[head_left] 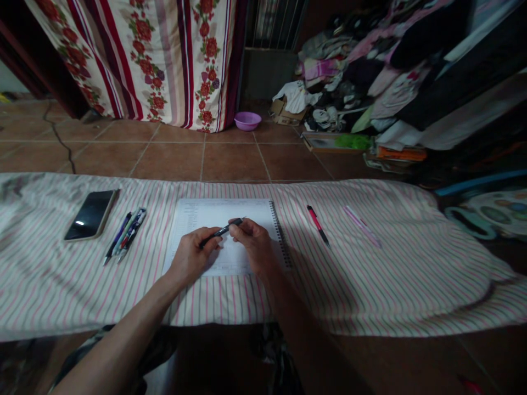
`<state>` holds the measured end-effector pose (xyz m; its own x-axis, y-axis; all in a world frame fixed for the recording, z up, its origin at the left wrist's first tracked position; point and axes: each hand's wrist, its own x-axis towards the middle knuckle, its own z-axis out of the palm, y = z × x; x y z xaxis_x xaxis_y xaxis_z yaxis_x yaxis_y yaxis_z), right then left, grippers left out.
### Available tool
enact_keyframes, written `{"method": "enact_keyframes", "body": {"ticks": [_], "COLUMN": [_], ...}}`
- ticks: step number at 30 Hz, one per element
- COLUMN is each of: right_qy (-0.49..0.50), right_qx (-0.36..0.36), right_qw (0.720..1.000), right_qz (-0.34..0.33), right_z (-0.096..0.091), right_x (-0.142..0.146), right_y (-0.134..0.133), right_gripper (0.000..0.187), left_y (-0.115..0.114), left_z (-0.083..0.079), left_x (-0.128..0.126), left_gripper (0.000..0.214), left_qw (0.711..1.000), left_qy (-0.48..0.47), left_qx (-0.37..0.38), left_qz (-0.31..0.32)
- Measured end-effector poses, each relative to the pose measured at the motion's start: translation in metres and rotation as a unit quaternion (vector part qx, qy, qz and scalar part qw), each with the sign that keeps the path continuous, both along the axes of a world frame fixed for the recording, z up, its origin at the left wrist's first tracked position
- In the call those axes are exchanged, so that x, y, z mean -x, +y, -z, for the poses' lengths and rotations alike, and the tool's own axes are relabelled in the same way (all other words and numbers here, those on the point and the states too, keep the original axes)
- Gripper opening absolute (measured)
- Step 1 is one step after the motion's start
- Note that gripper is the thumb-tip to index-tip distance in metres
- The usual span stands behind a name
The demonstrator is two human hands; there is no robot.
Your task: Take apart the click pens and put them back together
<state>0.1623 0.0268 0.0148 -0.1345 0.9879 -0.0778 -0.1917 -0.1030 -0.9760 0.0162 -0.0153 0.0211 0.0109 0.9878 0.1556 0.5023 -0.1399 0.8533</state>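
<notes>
1 black pen [216, 235] held aslant over a notebook [230, 260]

The pen is slim and glossy, a thicker section at its upper-right end; blur hides the finer detail. Its lower-left end sits in the left hand [196, 251], its upper-right end between the fingertips of the right hand [254, 240]. Beneath, the white notebook lies flat, faint print along its left edge, black spiral binding down its right side.

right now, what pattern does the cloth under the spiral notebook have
Pink and grey stripes on a pale cloth, clearest in the head view.
</notes>
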Motion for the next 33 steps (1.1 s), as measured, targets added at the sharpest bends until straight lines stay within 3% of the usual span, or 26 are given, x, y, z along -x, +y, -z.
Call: {"method": "enact_keyframes", "body": {"ticks": [7, 15, 20, 23, 26, 30, 33], "right_qy": [-0.021, -0.061, -0.108, -0.100, -0.033, 0.034, 0.040], "right_qx": [-0.011, -0.016, -0.030, -0.027, 0.000, 0.036, 0.048], "right_qw": [1.000, 0.998, 0.992, 0.993, 0.999, 0.999, 0.998], "right_qz": [0.013, 0.030, 0.058, 0.054, 0.011, -0.023, -0.025], "right_z": [0.001, -0.001, 0.006, 0.008, 0.005, 0.005, 0.007], "right_x": [0.000, 0.001, 0.002, 0.003, 0.003, 0.002, 0.001], "right_y": [-0.001, -0.001, -0.001, -0.001, -0.003, -0.004, -0.004], "right_gripper": [0.020, 0.023, 0.030, 0.031, 0.026, 0.033, 0.030], "left_y": [0.000, -0.001, -0.004, -0.004, -0.003, -0.001, -0.001], "left_z": [0.004, 0.005, 0.006, 0.006, 0.005, 0.002, 0.000], "left_x": [-0.002, -0.005, -0.009, -0.011, -0.013, -0.015, -0.017], "left_gripper": [0.024, 0.021, 0.021, 0.021, 0.023, 0.026, 0.027], "left_qw": [0.999, 0.987, 0.983, 0.993, 0.997, 0.973, 0.956], "left_qy": [0.039, 0.130, 0.134, 0.081, -0.039, -0.190, -0.245], "left_qx": [-0.013, -0.096, -0.118, -0.075, 0.020, 0.112, 0.150], "left_qz": [-0.011, -0.023, -0.040, -0.048, -0.061, -0.059, -0.052]}}
